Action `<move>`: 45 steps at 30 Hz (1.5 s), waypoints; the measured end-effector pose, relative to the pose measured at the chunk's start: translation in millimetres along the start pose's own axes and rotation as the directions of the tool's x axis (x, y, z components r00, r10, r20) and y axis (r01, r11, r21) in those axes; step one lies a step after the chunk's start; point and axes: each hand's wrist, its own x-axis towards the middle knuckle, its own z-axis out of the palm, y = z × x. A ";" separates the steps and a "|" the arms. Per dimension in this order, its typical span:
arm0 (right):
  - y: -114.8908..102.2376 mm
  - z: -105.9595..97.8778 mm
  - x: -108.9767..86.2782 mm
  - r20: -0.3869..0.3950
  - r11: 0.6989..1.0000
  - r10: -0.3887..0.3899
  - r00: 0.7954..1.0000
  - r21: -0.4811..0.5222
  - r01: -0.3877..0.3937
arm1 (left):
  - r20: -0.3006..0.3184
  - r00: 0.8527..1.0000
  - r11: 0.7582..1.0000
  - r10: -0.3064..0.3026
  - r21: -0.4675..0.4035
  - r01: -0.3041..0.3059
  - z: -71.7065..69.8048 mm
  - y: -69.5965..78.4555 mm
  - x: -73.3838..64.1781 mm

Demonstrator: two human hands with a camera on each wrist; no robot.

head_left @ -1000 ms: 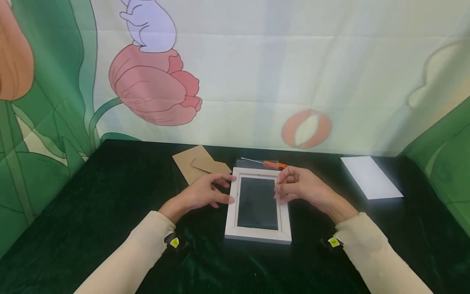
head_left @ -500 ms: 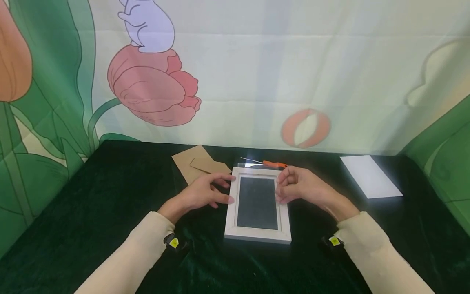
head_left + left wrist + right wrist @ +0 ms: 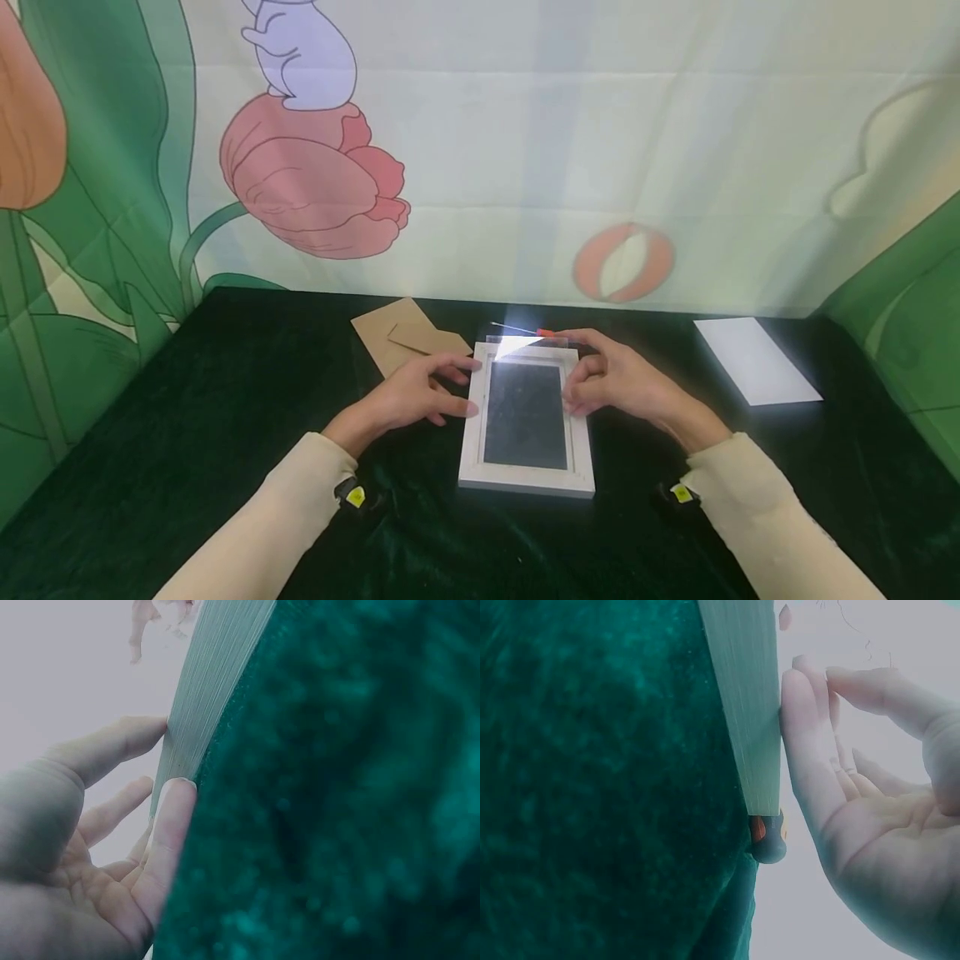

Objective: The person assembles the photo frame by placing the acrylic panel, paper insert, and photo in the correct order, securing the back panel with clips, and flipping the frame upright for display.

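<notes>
A white picture frame lies on dark green cloth in the head view. A clear sheet, bright with glare, overlaps the frame's opening and sticks out past its far edge. My left hand rests its fingertips against the frame's left side; in the left wrist view, thumb and little finger touch that side. At the right side, my right hand pinches the sheet's right edge between thumb and fingers. Its index finger reaches out over the far right corner, covering the handle of an orange screwdriver.
Behind my left hand lies a brown backing board with a folded stand piece. A white sheet is at the far right. A printed cloth backdrop hangs along the table's back edge.
The clear sheet's far edge has shifted toward me and its glare has spread onto the frame. My right index finger has straightened forward over the screwdriver handle. The left hand stays put.
</notes>
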 end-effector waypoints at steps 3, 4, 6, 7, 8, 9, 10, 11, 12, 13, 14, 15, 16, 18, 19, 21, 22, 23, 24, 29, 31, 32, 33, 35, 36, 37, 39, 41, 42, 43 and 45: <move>0.5 -0.1 -0.4 0.006 1.000 -0.017 1.000 0.004 0.017 | -0.002 1.000 1.000 -0.001 -0.002 0.001 0.7 -0.3 -0.2; 0.6 -0.5 -0.7 0.009 1.000 -0.024 1.000 0.010 0.024 | -0.001 1.000 1.000 -0.002 -0.002 0.002 0.8 -0.1 -0.3; 0.5 -0.9 -1.3 0.014 0.999 -0.030 0.999 0.015 0.030 | 0.000 1.000 1.000 -0.005 -0.002 0.005 0.8 0.3 -0.1; 0.6 -1.1 -1.5 0.014 0.999 -0.031 0.999 0.018 0.031 | 0.000 1.000 1.000 -0.005 -0.001 0.005 0.9 0.4 0.2; 0.8 -1.2 -1.6 0.010 0.999 -0.027 1.000 0.017 0.027 | 0.000 1.000 1.000 -0.006 0.000 0.006 1.0 0.5 0.5; 0.6 -1.1 -1.7 0.005 1.000 -0.020 1.000 0.016 0.020 | 0.001 1.000 1.000 -0.006 0.000 0.006 1.2 0.6 0.7; 0.2 -0.7 -1.7 -0.002 1.000 -0.013 1.000 0.015 0.013 | 0.001 1.000 1.000 -0.006 0.000 0.006 1.2 0.5 0.9; -0.1 -0.3 -1.5 -0.008 1.000 -0.005 1.000 0.011 0.005 | 0.001 1.000 1.000 -0.005 0.000 0.005 1.3 0.6 0.9; -0.4 0.1 -1.2 -0.015 1.000 0.002 1.000 0.010 -0.002 | 0.001 1.000 1.000 -0.006 -0.001 0.006 1.3 0.6 1.0; -0.6 0.5 -0.8 -0.019 1.000 0.006 1.000 0.011 -0.006 | 0.001 1.000 1.000 -0.005 -0.001 0.005 1.3 0.6 1.0; -0.8 1.0 -0.4 -0.026 1.000 0.015 1.000 0.007 -0.015 | 0.001 1.000 1.000 -0.005 -0.003 0.005 1.3 0.5 0.9; -0.9 1.4 0.0 -0.033 1.000 0.022 0.999 0.003 -0.022 | 0.001 1.000 1.000 -0.005 -0.004 0.005 1.3 0.5 0.9; -0.6 1.4 0.2 -0.036 1.000 0.025 0.999 0.003 -0.024 | 0.001 1.000 1.000 -0.003 -0.004 0.003 1.3 0.5 1.0; 0.0 0.9 0.4 -0.039 1.000 0.029 0.999 0.008 -0.028 | 0.003 1.000 1.000 -0.001 -0.003 0.001 1.5 0.3 1.4; 0.6 0.3 0.3 -0.038 0.999 0.032 0.999 0.013 -0.031 | 0.004 1.000 1.000 0.000 -0.002 0.000 1.6 0.3 1.7; 1.5 -0.9 0.0 -0.031 0.999 0.035 0.999 0.024 -0.034 | 0.006 1.000 1.000 0.001 0.003 -0.001 1.7 0.7 2.1; 2.1 -1.6 -0.2 -0.024 0.999 0.033 0.999 0.028 -0.032 | 0.006 1.000 1.000 0.001 0.003 -0.001 1.6 0.8 2.3; 2.6 -2.2 -0.2 -0.016 0.999 0.030 0.999 0.032 -0.030 | 0.008 1.000 1.000 0.003 0.004 -0.003 1.3 0.7 2.3; 2.9 -2.7 -0.2 -0.006 0.999 0.025 1.000 0.040 -0.024 | 0.008 1.000 1.000 0.004 0.006 -0.004 0.9 0.8 2.2; 1.5 -2.4 0.1 0.007 1.000 -0.004 1.000 0.023 0.003 | 0.009 1.000 1.000 0.006 0.008 -0.006 -1.0 -0.3 1.9; -0.1 -1.3 -0.1 -0.008 1.000 -0.003 1.000 -0.001 0.003 | 0.007 1.000 1.000 0.002 0.006 -0.002 -0.8 -0.4 2.2; -0.5 -0.7 -0.1 -0.020 1.000 0.001 1.000 -0.018 -0.001 | 0.007 1.000 1.000 0.001 0.006 -0.001 -0.6 -0.5 2.4; -0.9 0.0 -0.4 -0.031 0.999 0.004 1.000 -0.034 -0.005 | 0.008 1.000 1.000 0.001 0.006 -0.001 -0.6 -0.4 2.6; -1.0 0.7 -0.5 -0.041 0.999 0.008 0.999 -0.041 -0.010 | 0.007 1.000 1.000 -0.001 0.005 0.001 -0.4 0.0 2.7; -0.9 1.1 -0.5 -0.044 0.999 0.007 0.999 -0.043 -0.009 | 0.008 1.000 1.000 0.003 0.006 -0.003 -0.6 0.1 2.7; -0.4 1.4 -0.5 -0.047 0.999 0.006 0.999 -0.042 -0.008 | 0.008 1.000 1.000 0.003 0.007 -0.003 -0.6 0.1 2.6; 0.5 2.0 -0.3 -0.046 0.999 -0.005 0.999 -0.046 0.003 | 0.008 1.000 1.000 0.001 0.007 -0.001 -0.8 0.4 2.3; 1.4 2.1 0.0 -0.043 0.999 -0.017 0.999 -0.049 0.015 | 0.007 1.000 1.000 0.001 0.005 -0.001 -0.8 0.1 2.1; 1.6 2.2 0.2 -0.044 0.998 -0.021 0.999 -0.053 0.018 | 0.007 1.000 1.000 0.001 0.005 -0.001 -0.8 0.0 1.9; 1.8 2.2 0.4 -0.044 0.998 -0.024 0.999 -0.058 0.021 | 0.005 1.000 1.000 -0.003 0.003 0.003 -0.6 0.1 1.9; 2.2 2.1 0.8 -0.053 0.997 -0.027 0.998 -0.075 0.023 | 0.004 1.000 1.000 -0.002 0.002 0.002 -0.3 0.3 2.0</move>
